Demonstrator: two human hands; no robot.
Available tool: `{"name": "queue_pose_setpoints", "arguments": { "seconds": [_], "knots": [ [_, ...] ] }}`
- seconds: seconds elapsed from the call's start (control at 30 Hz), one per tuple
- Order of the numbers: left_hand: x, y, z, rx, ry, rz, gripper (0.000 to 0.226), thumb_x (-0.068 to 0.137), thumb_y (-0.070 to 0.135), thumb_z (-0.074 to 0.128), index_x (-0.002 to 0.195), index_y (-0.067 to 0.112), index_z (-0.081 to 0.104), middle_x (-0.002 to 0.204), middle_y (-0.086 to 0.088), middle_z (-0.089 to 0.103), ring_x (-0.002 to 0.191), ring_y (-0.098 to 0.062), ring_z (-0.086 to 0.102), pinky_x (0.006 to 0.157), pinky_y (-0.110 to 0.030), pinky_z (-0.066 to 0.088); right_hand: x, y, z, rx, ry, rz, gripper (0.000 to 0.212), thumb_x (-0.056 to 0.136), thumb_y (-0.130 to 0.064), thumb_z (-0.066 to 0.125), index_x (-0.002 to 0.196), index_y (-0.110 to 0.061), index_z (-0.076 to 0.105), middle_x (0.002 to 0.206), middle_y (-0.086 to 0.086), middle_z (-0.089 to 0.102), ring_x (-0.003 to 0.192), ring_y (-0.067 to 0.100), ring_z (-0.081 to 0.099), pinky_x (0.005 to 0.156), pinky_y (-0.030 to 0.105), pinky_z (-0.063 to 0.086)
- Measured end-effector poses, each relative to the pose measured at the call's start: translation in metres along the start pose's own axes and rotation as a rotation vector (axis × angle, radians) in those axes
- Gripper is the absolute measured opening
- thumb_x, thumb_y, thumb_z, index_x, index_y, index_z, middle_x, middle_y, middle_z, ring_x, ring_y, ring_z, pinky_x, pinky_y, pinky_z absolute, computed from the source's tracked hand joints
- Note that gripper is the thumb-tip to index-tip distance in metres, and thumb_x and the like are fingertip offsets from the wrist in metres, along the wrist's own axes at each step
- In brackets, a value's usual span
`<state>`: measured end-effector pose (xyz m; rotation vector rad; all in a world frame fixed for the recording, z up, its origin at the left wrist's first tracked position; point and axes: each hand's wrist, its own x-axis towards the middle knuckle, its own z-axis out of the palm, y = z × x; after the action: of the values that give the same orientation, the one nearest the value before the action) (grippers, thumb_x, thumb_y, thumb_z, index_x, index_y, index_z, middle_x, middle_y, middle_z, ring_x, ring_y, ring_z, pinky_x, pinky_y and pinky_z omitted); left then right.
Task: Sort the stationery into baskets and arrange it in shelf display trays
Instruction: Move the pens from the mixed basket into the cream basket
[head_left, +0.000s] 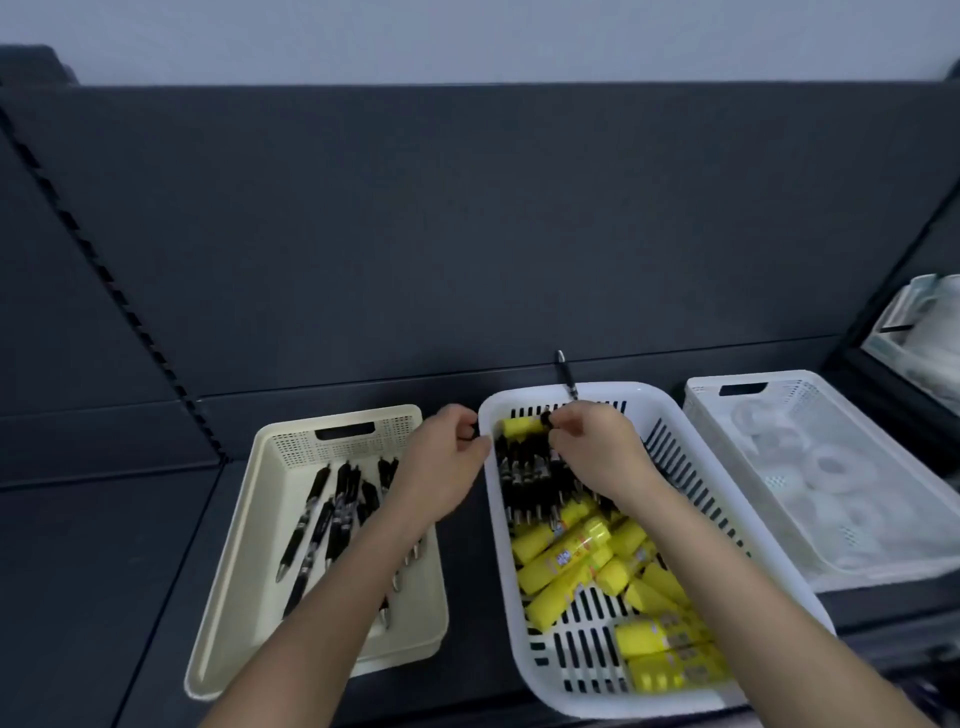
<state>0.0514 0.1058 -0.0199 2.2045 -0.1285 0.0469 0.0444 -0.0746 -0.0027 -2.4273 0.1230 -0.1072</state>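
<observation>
Just beyond the right hand's (597, 452) pinching fingers, a black pen (566, 374) pokes up over the white basket (636, 391). It is probably light, stiff and slick, best gripped mid-barrel. The left hand (441, 467) curls beside the rim; I cannot tell what it holds.

Readable text: you can make out none | yellow glue sticks (566, 556) in the white basket (623, 706): you see blue and red print on their labels, too blurred to read.
</observation>
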Motion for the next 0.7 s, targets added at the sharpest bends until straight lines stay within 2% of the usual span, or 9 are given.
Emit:
{"name": "queue_pose_setpoints", "arguments": {
  "seconds": [0.1,0.2,0.23,0.3,0.37,0.47,0.53,0.6,0.7],
  "knots": [
    [0.012,0.016,0.019,-0.007,-0.102,0.007,0.033,0.092,0.025,0.06,0.122,0.014,0.057,0.113,0.0,0.061,0.094,-0.01,0.056,0.072,-0.016,0.039,0.011,0.021,-0.012,-0.01,0.003,0.034,0.017,0.086,-0.01,0.054,0.086,0.002,0.067,0.081,0.018,0.067,0.08,0.032,0.061,0.071,0.034,0.046],
    [0.023,0.025,0.036,0.072,-0.269,-0.035,0.04,0.094,0.033,0.057,0.129,0.015,0.052,0.121,-0.001,0.058,0.098,-0.012,0.052,0.077,-0.021,0.038,0.017,0.042,-0.025,-0.023,-0.042,0.1,0.027,0.086,-0.008,0.053,0.058,-0.004,0.052,0.055,0.01,0.044,0.055,0.023,0.041,0.052,0.029,0.031],
    [0.026,0.026,0.041,0.111,-0.308,-0.047,0.034,0.094,0.035,0.056,0.124,0.017,0.054,0.115,0.0,0.058,0.094,-0.012,0.051,0.076,-0.024,0.04,0.019,0.049,-0.028,-0.05,-0.052,0.113,0.034,0.085,-0.008,0.053,0.053,-0.01,0.042,0.052,0.006,0.036,0.052,0.021,0.036,0.05,0.029,0.027],
    [0.032,0.028,0.052,0.206,-0.323,-0.068,0.014,0.095,0.037,0.054,0.088,0.026,0.05,0.086,0.006,0.053,0.078,-0.011,0.049,0.069,-0.029,0.043,0.022,0.061,-0.034,-0.128,-0.073,0.147,0.041,0.085,-0.011,0.055,0.051,-0.014,0.033,0.049,0.002,0.031,0.054,0.021,0.035,0.048,0.03,0.024],
    [0.035,0.031,0.061,0.28,-0.329,-0.095,0.031,0.096,0.042,0.051,0.075,0.024,0.038,0.071,0.006,0.043,0.062,-0.008,0.042,0.055,-0.025,0.036,0.023,0.07,-0.038,-0.198,-0.108,0.184,0.042,0.087,-0.017,0.057,0.052,-0.014,0.034,0.051,0.002,0.034,0.06,0.024,0.041,0.049,0.03,0.027],
    [0.038,0.04,0.071,0.353,-0.343,-0.133,0.041,0.092,0.051,0.052,0.087,0.01,0.05,0.071,0.0,0.048,0.067,-0.014,0.049,0.05,-0.025,0.034,0.025,0.079,-0.039,-0.218,-0.178,0.235,0.044,0.091,-0.032,0.055,0.056,-0.012,0.037,0.055,0.001,0.04,0.059,0.022,0.044,0.048,0.028,0.029],
    [0.039,0.046,0.077,0.405,-0.351,-0.132,0.049,0.088,0.057,0.055,0.095,0.009,0.056,0.079,-0.002,0.058,0.079,-0.019,0.057,0.059,-0.029,0.044,0.026,0.081,-0.037,-0.224,-0.213,0.236,0.049,0.093,-0.04,0.051,0.056,-0.011,0.039,0.056,0.002,0.042,0.057,0.02,0.045,0.05,0.03,0.031],
    [0.041,0.049,0.083,0.452,-0.351,-0.134,0.052,0.085,0.057,0.059,0.104,0.009,0.059,0.092,-0.004,0.066,0.09,-0.021,0.062,0.076,-0.034,0.052,0.028,0.081,-0.032,-0.251,-0.246,0.205,0.053,0.094,-0.046,0.048,0.055,-0.012,0.039,0.057,0.002,0.044,0.064,0.023,0.049,0.059,0.029,0.035],
    [0.044,0.053,0.089,0.451,-0.355,-0.165,0.042,0.083,0.046,0.064,0.103,0.009,0.062,0.093,-0.005,0.068,0.089,-0.021,0.064,0.077,-0.033,0.053,0.031,0.079,-0.025,-0.279,-0.286,0.175,0.055,0.09,-0.055,0.048,0.056,-0.014,0.04,0.061,0.001,0.048,0.064,0.02,0.05,0.057,0.028,0.038]
  ]
}}
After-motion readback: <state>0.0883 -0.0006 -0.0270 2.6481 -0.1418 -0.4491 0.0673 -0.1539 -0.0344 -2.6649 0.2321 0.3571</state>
